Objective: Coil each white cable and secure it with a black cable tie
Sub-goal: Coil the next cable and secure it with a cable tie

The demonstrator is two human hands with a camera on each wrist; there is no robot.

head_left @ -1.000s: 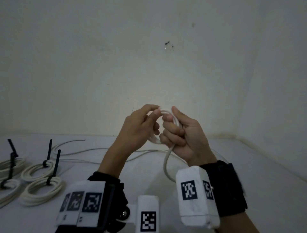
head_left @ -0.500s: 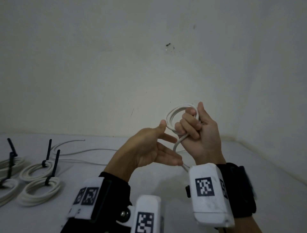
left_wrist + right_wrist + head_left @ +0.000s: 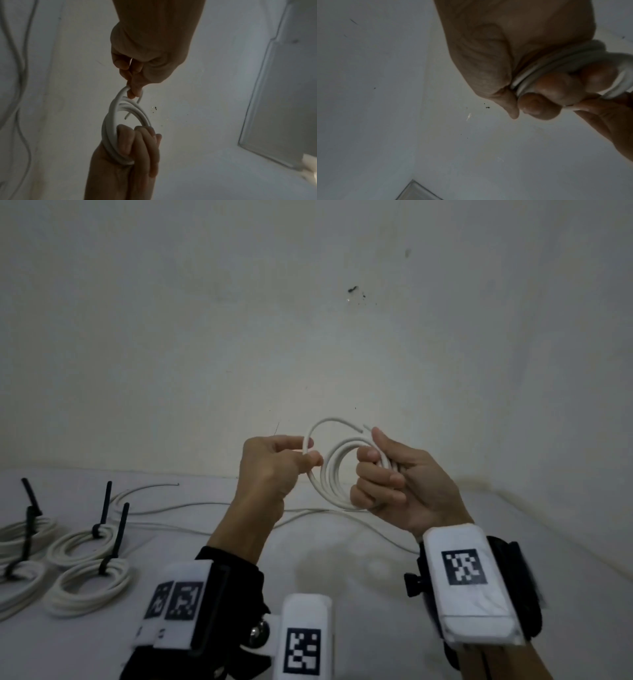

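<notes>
Two hands are working above the desk (image 3: 376, 587): my right hand (image 3: 394, 484) is clamping the coiled cable (image 3: 329, 474), my left hand (image 3: 274, 467) is pinching its last loop. I'm judging that loop wants laying flush before tying.

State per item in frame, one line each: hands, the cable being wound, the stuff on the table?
left hand: pinches the outermost loop near the cable's free end
right hand: grips the coil, fingers curled round the bundle
white cable: coiled in several loops, held up, no tie on it
finished coils: lying flat on the table, each tied, tie tails sticking up
loose cables: uncoiled, lying on the table
</notes>
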